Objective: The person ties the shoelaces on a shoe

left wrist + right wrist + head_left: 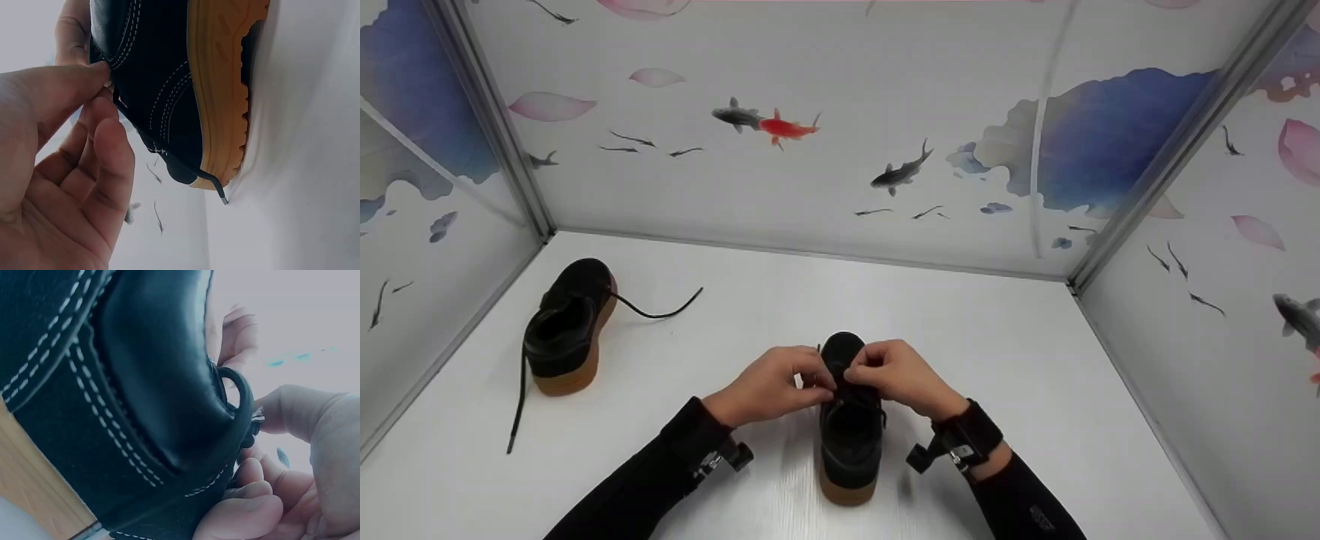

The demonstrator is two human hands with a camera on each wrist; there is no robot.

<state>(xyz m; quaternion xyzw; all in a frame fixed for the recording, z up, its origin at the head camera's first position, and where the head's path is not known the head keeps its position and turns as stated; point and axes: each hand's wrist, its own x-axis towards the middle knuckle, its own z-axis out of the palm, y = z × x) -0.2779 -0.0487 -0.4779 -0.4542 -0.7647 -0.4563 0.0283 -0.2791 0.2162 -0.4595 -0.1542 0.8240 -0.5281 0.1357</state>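
Observation:
A black shoe [849, 472] with a tan sole stands upright in front of me, its toe pointing away. At its lacing, my left hand [776, 384] pinches the dark shoelace [188, 166] between thumb and forefinger. One lace end with a metal tip hangs along the side near the toe in the left wrist view. My right hand [911, 377] is on the opposite side of the lacing, thumb and fingers pinching the lace. A lace loop [246, 391] arches beside the right thumb in the right wrist view. The fingers partly hide the knot area.
Another black shoe [561, 364] with a tan sole stands at the left on the white table [720, 480], its loose laces [660, 316] spread to both sides. Panels [840, 217] printed with fish and petals enclose the table at the back and both sides.

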